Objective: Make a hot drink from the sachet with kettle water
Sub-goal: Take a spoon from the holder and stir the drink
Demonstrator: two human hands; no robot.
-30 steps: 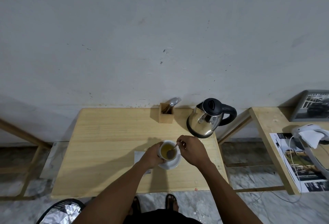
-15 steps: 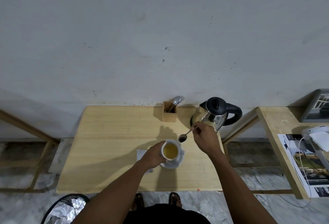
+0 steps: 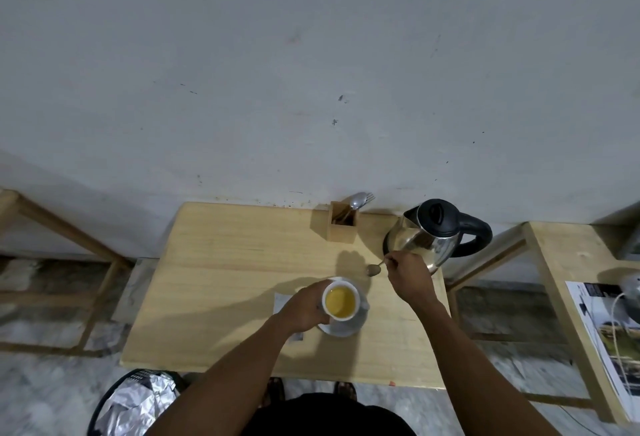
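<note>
A white cup [image 3: 341,301] filled with a yellow drink is seen standing on a white saucer [image 3: 346,326] near the front of the wooden worktop [image 3: 221,283]. The cup is gripped at its left side by the left hand [image 3: 303,307], the fingers curled closed around the wall. A spoon [image 3: 375,268] is held by its handle in the pinched fingers of the right hand [image 3: 408,278], with the bowl hanging clear of the cup, beyond its rim and to the right. A steel kettle [image 3: 431,234] with a black lid and handle is set at the back right corner, just behind the right hand. A wooden cutlery holder [image 3: 342,227] with a fork and spoon is placed against the wall, left of the kettle. A flat pale piece, possibly the sachet [image 3: 282,300], is partly hidden beneath the left hand and wrist, beside the saucer.
</note>
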